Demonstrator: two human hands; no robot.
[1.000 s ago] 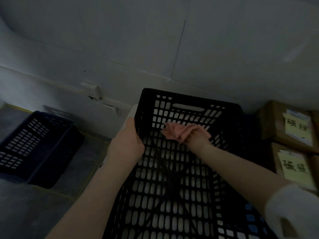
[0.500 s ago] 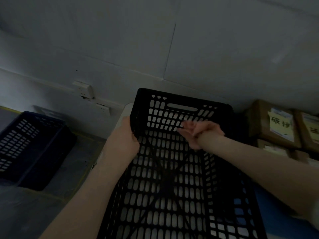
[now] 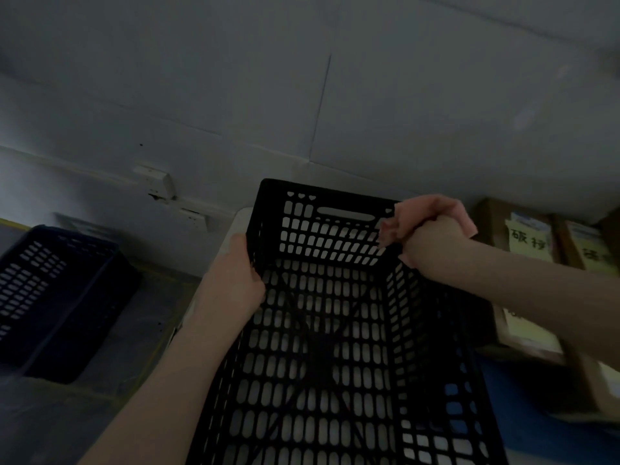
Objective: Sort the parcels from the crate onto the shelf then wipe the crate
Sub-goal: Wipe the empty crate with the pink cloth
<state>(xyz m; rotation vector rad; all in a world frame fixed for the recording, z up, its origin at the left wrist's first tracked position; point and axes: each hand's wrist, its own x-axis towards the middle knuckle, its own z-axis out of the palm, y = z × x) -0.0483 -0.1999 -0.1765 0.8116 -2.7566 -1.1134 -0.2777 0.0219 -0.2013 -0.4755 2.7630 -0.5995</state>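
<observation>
Crate (image 3: 322, 330) central before wall (image 3: 302, 95), second crate (image 3: 57, 297) left, boxes (image 3: 536, 239) right

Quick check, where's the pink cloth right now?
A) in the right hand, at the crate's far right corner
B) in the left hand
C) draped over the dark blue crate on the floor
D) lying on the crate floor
A: the right hand grips the pink cloth at the far right corner of the black crate, while the left hand holds the crate's left wall.
</observation>
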